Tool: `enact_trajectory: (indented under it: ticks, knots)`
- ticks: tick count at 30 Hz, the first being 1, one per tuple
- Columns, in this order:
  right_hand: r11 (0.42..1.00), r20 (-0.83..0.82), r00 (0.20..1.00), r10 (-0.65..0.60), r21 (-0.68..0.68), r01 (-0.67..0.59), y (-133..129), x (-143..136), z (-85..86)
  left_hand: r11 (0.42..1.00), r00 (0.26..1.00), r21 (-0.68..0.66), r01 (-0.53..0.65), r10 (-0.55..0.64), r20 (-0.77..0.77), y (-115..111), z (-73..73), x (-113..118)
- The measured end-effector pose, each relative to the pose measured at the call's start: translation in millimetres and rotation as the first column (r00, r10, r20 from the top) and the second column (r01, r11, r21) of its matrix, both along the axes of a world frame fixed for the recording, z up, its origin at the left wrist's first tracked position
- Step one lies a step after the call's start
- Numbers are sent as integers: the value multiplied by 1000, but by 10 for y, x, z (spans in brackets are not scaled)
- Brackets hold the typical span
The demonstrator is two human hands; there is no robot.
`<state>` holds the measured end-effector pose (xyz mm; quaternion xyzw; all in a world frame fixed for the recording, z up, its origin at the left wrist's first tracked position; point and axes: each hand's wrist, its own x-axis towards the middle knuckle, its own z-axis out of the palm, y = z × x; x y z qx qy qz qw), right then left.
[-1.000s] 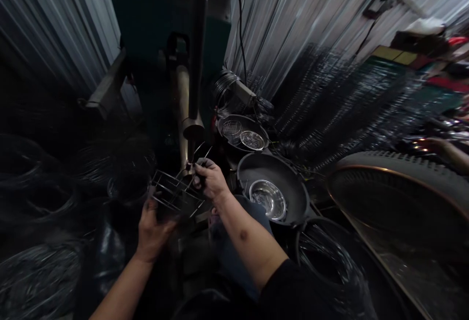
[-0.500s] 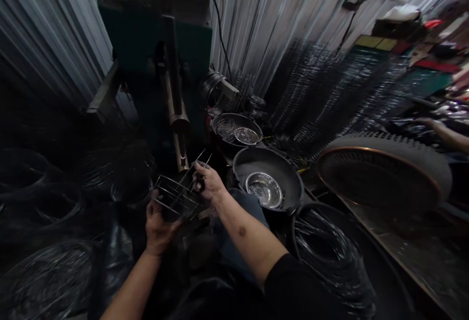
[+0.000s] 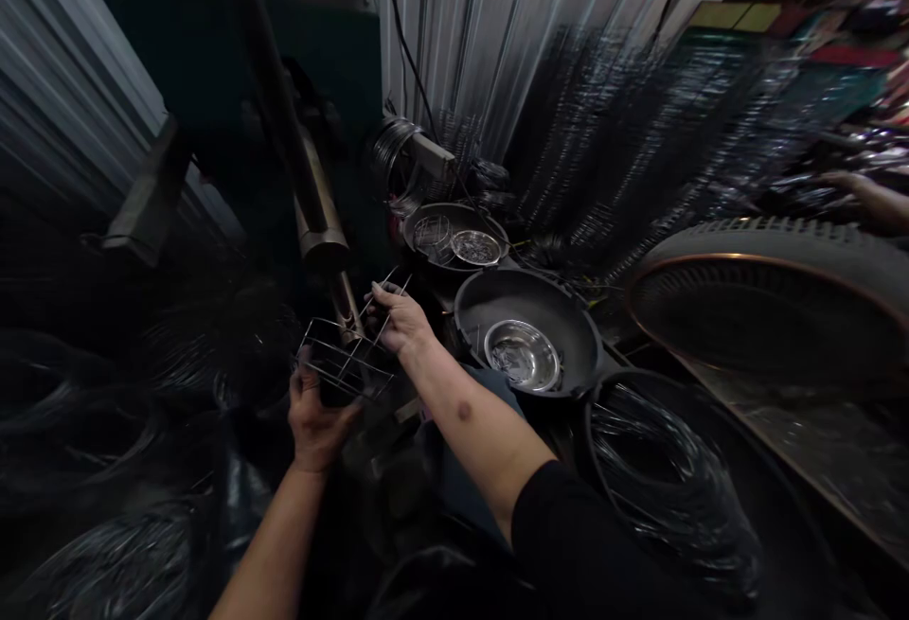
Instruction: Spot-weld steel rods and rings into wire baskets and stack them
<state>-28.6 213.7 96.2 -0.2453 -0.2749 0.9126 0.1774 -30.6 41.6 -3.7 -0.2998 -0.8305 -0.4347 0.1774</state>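
Observation:
A small wire frame (image 3: 339,362) of thin metal rods is held between my two hands, below the copper-coloured electrode tip (image 3: 347,310) of a dark machine. My left hand (image 3: 318,421) grips its lower left side, thumb and fingers around the wires. Fingers of my right hand (image 3: 399,319) are closed on the upper right part, where rods stick out past the fingertips. The frame overlaps the electrode's lower end in view; whether they touch I cannot tell. Above it hangs the thick dark arm (image 3: 274,99) of the machine.
To the right, a black basin (image 3: 568,303) contains a shiny metal bowl (image 3: 522,356) of small metal pieces. Behind it another basin (image 3: 454,211) holds a dish and a wire piece. Bundled wire rings (image 3: 653,469) lie lower right. A large round fan-like guard (image 3: 774,308) and another person's arm (image 3: 870,199) are farther right.
The view has shifted, with the machine appearing larger and farther left. The wire frame now sits up around the electrode's lower end, still in both hands.

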Motion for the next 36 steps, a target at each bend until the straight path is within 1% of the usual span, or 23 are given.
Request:
enact_trajectory:
  ticks: [5, 10, 14, 18, 26, 28, 31, 36]
  knots:
    - [999, 1, 1000, -7, 53, 7, 33, -104, 3, 1000, 1000, -19, -4, 4, 2, 33, 43, -82]
    - [999, 7, 1000, -25, 38, 25, 37, -160, 12, 999, 1000, -50, -9, 9, -13, 33, 66, -136]
    - [998, 3, 999, -53, 31, 53, 25, -174, 3, 1000, 1000, -20, -14, 14, 5, 45, 77, -130]
    - [995, 9, 995, -101, 7, 101, 10, -181, 17, 1000, 1000, 16, 3, -3, -11, 71, 75, -120]
    - [991, 124, 983, -132, 14, 132, -5, -185, 98, 1000, 1000, 12, -25, 25, 14, 85, 90, -92]
    - [991, 139, 982, -130, 32, 127, 6, -182, 94, 1000, 1000, 21, -15, 15, 7, 76, 80, -100]
    - [993, 138, 986, -96, 79, 86, 41, -169, 85, 999, 1000, 33, -12, 12, 12, 82, 46, -125]
    - [990, 75, 997, -33, 140, 22, 67, -100, 64, 999, 1000, 44, 10, -10, -4, 96, -20, -101]
